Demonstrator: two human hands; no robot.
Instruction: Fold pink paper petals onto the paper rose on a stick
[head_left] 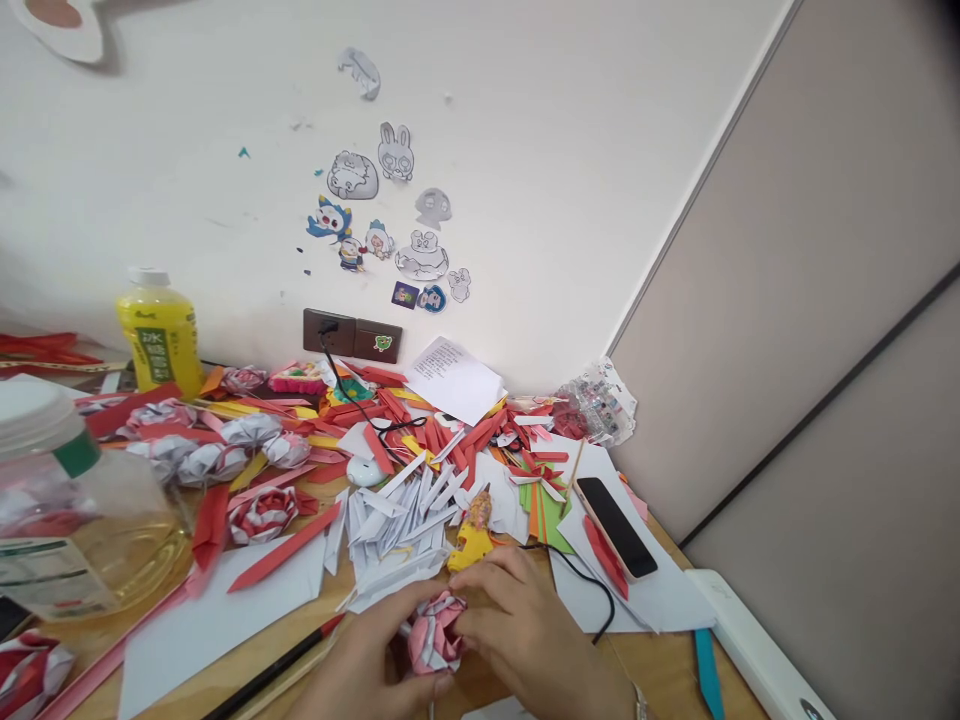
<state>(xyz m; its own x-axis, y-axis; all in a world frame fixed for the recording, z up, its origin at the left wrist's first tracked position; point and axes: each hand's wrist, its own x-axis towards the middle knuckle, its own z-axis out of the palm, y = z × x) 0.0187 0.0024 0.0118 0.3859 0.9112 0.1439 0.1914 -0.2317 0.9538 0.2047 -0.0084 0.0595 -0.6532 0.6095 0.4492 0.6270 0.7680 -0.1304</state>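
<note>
A pink and white folded paper flower (433, 645) is held between my two hands, low in the middle of the view. My left hand (375, 650) wraps its left side, thumb below and fingers behind. From the right, the fingers of my right hand (517, 620) press on the flower's upper right edge. Just beyond the hands lies a yellow glue gun (472, 540), its black cord (592, 580) curving to the right. Many folded white paper strips (401, 525) are heaped behind it. The undersides of both hands are hidden.
A phone (616, 527) rests on white sheets at right. Left are a large clear jar (82, 510), a yellow drink bottle (159, 335), a red and white paper flower (262, 515) and a black stick (274, 670). A socket (328, 332) with a plugged cord is on the wall.
</note>
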